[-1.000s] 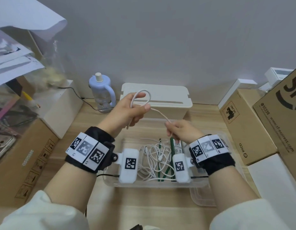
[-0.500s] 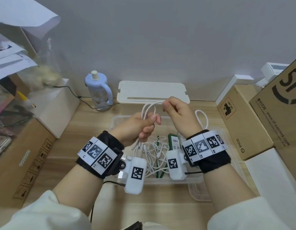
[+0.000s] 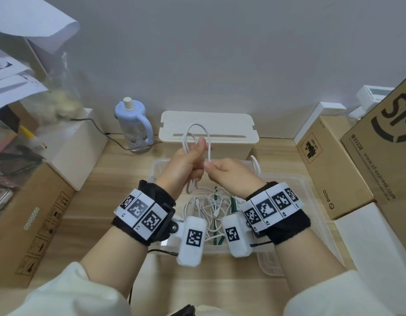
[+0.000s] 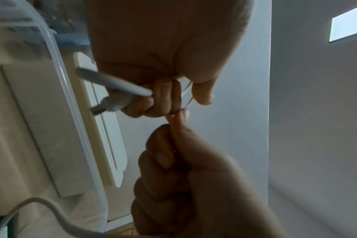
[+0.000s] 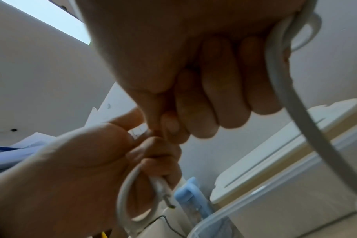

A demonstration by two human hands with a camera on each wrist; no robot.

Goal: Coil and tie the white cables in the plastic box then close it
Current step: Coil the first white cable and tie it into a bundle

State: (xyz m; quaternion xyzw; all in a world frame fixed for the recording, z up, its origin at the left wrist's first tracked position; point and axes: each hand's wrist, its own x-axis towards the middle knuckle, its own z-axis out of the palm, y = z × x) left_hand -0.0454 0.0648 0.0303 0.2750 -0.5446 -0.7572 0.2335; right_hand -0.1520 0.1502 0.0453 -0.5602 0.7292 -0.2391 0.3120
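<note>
left hand (image 3: pixel 186 163): fingers curled round coiled loops of cable (image 3: pixel 197 133) — held above box (image 3: pixel 311 185)
right hand (image 3: pixel 229 176): fingers pinch same cable just beside left fist
cable: loop sticks up over left hand — plug end hangs below
box: open on surface (image 3: pixel 106 201), more white cables (image 3: pixel 206 208) tangled inside

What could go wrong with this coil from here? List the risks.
1. The left hand holds only a few loops of the white cable; a slack grip may let them spring open.
2. The cable tail beyond the right hand runs down toward the loose cables in the plastic box and may snag.
</note>
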